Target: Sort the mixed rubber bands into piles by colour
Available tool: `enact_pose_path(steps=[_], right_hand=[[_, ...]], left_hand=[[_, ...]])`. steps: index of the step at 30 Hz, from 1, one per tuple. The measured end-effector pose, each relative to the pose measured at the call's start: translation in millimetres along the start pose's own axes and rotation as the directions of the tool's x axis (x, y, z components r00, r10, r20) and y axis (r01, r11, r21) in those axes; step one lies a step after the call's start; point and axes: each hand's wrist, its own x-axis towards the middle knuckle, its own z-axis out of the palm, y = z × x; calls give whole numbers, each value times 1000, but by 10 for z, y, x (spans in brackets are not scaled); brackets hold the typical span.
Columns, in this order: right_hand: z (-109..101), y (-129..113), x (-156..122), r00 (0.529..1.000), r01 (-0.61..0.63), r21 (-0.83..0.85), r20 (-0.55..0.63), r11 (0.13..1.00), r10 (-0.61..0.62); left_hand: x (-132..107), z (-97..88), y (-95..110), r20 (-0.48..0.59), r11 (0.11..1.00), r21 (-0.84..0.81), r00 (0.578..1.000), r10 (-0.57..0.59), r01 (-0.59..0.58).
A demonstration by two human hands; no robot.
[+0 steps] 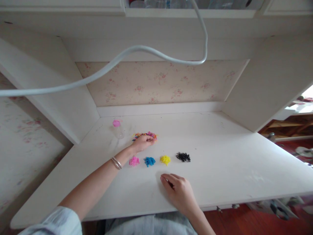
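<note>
My left hand (143, 143), with two bangles at the wrist, reaches over a mixed pile of small coloured rubber bands (151, 134). Its fingers are pressed together at the pile's near right side; whatever they pinch is too small to make out. Closer to me lie four separate little heaps in a row: pink bands (134, 161), blue bands (149, 161), yellow bands (165, 159) and black bands (183, 157). My right hand (179, 191) rests on the desk below the yellow and black heaps, fingers curled in, with nothing showing in them.
A clear container with a pink lid (116, 123) lies at the back left of the white desk (220, 163). A white cable (137, 48) hangs across the upper view. Side panels (276, 78) and an overhead cabinet (61, 6) frame the desk.
</note>
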Motion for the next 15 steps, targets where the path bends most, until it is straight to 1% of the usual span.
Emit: enact_pose_path(steps=[4, 7, 9, 12, 15], right_hand=[[0, -2, 4, 1000, 2, -6, -1, 1000, -2], [4, 3, 3, 1000, -1, -12, 7, 1000, 1], [8, 8, 1, 1000, -6, -15, 14, 1000, 6], [12, 12, 1, 1000, -13, -15, 24, 1000, 13], [11, 12, 2, 999, -15, -16, 33, 1000, 16]], left_hand=[[-92, 72, 227, 50, 985, 79, 988, 149, -153], [-204, 127, 420, 119, 947, 151, 956, 267, -283], [-262, 153, 505, 171, 916, 203, 933, 316, -347], [-292, 176, 542, 215, 874, 283, 914, 344, -395], [-276, 190, 515, 211, 844, 349, 912, 351, -406]])
